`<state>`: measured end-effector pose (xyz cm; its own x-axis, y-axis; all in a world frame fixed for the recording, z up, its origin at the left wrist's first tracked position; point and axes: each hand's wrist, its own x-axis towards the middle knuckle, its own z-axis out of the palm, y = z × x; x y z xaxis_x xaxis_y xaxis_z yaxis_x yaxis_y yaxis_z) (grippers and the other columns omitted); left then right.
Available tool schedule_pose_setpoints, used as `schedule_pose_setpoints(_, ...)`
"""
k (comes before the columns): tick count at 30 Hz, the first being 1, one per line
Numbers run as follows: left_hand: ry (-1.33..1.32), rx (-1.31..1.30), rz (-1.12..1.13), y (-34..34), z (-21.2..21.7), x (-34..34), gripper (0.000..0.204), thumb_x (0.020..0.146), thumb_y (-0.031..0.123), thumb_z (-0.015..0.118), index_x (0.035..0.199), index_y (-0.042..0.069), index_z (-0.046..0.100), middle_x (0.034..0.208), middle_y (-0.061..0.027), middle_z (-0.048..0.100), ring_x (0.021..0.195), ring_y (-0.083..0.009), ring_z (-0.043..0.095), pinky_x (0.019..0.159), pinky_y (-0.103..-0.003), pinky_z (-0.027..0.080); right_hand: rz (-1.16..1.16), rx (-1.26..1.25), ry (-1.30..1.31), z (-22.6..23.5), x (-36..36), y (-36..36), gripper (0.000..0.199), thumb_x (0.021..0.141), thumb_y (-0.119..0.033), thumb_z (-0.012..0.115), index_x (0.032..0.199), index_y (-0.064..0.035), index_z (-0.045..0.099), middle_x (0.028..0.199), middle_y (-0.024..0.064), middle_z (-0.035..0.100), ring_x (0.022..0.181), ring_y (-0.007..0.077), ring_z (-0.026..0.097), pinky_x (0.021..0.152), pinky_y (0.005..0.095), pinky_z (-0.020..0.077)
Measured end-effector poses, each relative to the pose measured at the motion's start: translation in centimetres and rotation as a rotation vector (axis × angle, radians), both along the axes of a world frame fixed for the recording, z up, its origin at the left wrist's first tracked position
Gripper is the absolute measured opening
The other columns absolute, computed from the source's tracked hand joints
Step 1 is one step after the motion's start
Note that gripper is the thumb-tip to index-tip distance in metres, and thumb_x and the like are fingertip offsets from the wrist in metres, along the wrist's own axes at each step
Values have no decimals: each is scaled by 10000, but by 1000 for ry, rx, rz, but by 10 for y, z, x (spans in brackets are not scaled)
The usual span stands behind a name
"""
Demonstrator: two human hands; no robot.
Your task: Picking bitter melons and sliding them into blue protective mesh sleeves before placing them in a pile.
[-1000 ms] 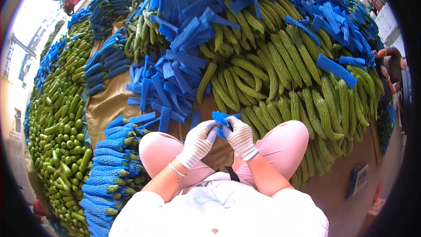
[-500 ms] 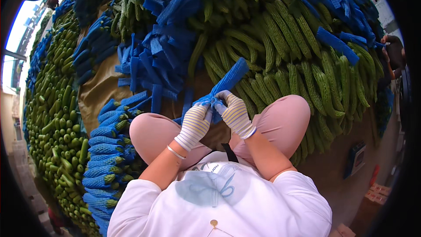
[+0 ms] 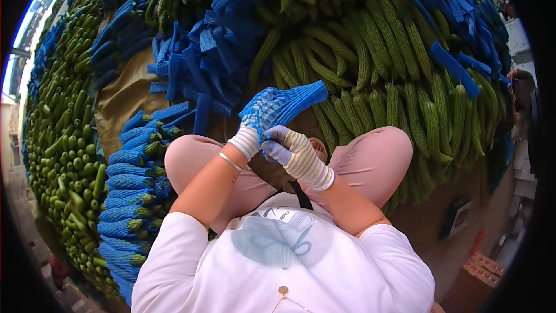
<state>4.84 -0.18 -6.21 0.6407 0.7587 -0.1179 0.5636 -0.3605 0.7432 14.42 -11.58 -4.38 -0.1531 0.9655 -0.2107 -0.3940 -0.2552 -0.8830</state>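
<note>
A blue foam net sleeve (image 3: 304,94) is stretched over my gloved left hand (image 3: 259,113), its mesh spread across the fingers and its narrow end pointing right. The fingers look extended inside the mesh, with nothing else seen in that hand. My right hand (image 3: 294,153), in a striped glove, pinches the sleeve's near edge by my left wrist. Beyond and to the right lie rows of long, bumpy green gourds (image 3: 399,40), which look like bitter melons. To my left runs a row of gourds in blue net sleeves (image 3: 126,182), their green tips showing.
Loose blue sleeves (image 3: 202,58) are heaped ahead, beside a brown sheet (image 3: 124,87). Many shorter green vegetables (image 3: 69,150) cover the far left. A small dark box (image 3: 456,217) and reddish blocks (image 3: 485,269) lie at right. Another person's arm (image 3: 524,84) shows at the right edge.
My left hand has gone into the sleeve and moved up and slightly left, widening its mesh. My right hand has shifted down to the sleeve's near edge. The view has tilted slightly.
</note>
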Motion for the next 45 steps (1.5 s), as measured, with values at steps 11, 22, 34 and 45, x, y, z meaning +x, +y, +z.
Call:
schedule_pose_setpoints(11,-1310,-1106,123,23,14,-7,411,891,100,537,1298,104,480,1278,-126,518,1167,-248,513,974,-334,434,184,12,189,28,-28,13,167,854,-76,644,1007,-32,591,854,-4,598,746,38,522,671,194,435)
schedule_pose_setpoints(22,-1105,-849,762,70,-27,-7,849,805,77,668,1460,114,129,1501,-191,121,1313,-339,329,892,-321,499,-88,-16,-269,-45,84,168,207,898,-137,564,1038,9,607,915,65,656,852,118,603,799,269,481)
schedule_pose_setpoints(34,-436,-586,396,38,-6,-8,765,814,199,643,1425,23,218,1277,-263,481,1202,-363,474,1005,-383,381,150,-446,-1972,-120,218,215,640,737,-287,700,1288,-58,468,1326,166,446,1226,321,438,998,403,403)
schedule_pose_setpoints(45,-24,-104,-1,21,30,13,887,709,161,717,1412,16,196,1440,-277,213,1259,-418,367,1028,-410,367,-266,-327,547,-44,104,119,288,856,-180,650,1105,-68,556,971,74,622,906,221,613,853,395,500)
